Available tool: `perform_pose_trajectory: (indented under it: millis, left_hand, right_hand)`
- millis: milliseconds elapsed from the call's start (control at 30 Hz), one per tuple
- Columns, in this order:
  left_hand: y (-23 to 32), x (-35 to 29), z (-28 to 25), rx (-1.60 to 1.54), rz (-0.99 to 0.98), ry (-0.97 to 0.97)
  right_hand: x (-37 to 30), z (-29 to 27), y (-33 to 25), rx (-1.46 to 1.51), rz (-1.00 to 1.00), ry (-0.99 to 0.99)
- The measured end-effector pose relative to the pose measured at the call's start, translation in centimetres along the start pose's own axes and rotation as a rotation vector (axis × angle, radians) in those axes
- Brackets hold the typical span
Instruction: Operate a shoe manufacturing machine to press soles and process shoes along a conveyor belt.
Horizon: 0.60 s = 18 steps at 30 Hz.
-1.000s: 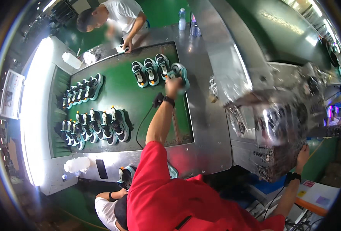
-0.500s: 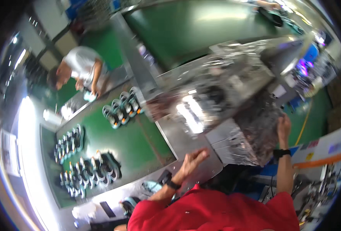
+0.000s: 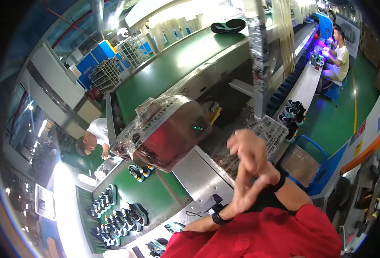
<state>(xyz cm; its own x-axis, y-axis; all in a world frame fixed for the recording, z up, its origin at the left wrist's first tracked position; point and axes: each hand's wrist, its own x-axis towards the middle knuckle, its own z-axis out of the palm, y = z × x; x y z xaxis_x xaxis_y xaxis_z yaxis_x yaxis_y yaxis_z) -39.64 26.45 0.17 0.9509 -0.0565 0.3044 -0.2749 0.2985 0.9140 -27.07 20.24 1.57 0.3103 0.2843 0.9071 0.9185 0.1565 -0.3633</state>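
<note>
My left hand (image 3: 244, 195) and my right hand (image 3: 248, 148) meet in front of my red shirt, above the near end of the metal worktop (image 3: 209, 178). The left one has its fingers stretched upward and touches my right hand near the wrist. My right fingers are bent and somewhat blurred; whether anything small lies in them does not show. A dark band sits on each wrist. Just beyond and to the left stands a machine cover wrapped in clear film (image 3: 168, 135), with small green lights, apart from both hands.
Rows of sports shoes (image 3: 123, 221) stand on the green belt (image 3: 164, 204) at left. A dark shoe (image 3: 228, 26) lies on the far belt. A wire rack (image 3: 272, 133), a blue-framed chair (image 3: 306, 161) and a foil-wrapped post (image 3: 258, 56) are at right. Two co-workers sit or stand farther off.
My right hand has left the foil-covered box at right and come in to my left hand. The view has swung up, so more of the far belt and the right side shows.
</note>
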Motion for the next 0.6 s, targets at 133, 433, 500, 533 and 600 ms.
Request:
perform_pose_trajectory:
  millis: [133,433,500,533,600]
  left_hand:
    - [-1.1,4.0,3.4,0.545,0.379,0.097]
    - [1.0,8.7,4.5,0.997,0.460,0.399]
    - [-1.4,7.6,6.8,0.968,0.402,0.217]
    - [-2.4,7.3,7.5,0.937,0.371,0.117]
    - [-3.4,6.7,8.6,0.811,0.252,0.151]
  right_hand:
    - [-0.1,-1.4,-0.8,0.577,0.435,0.177]
    - [-1.7,-4.6,-2.2,1.009,0.463,0.045]
    - [0.5,-6.5,-0.4,1.017,0.453,0.139]
    - [0.0,-7.0,1.0,1.128,0.576,0.145]
    - [0.8,-7.1,2.0,0.999,0.626,0.292]
